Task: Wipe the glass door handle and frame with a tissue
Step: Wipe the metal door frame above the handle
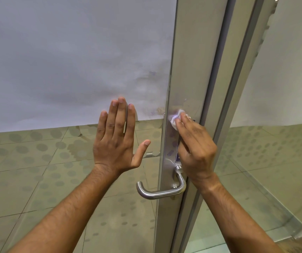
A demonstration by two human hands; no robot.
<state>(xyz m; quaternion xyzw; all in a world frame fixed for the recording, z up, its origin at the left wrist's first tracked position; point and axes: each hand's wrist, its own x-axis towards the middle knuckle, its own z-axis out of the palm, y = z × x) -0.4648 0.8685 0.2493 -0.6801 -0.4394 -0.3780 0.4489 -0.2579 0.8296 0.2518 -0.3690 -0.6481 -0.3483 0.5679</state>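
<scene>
A glass door fills the view, its upper pane covered with frosted film (64, 61). The silver metal door frame (192, 52) runs vertically right of centre. A curved steel lever handle (160, 191) sticks out from the frame low down. My right hand (195, 147) presses a crumpled white tissue (176, 118) flat against the frame, above the handle. Its fingers cover most of the tissue and part of a dark sticker on the frame. My left hand (118, 137) lies flat on the glass to the left of the frame, fingers spread, holding nothing.
A second glass panel (283, 79) with a frosted top stands to the right, angled away. Through the clear lower glass I see a tiled floor (37, 170) with a dotted pattern. Smudges mark the film near the frame.
</scene>
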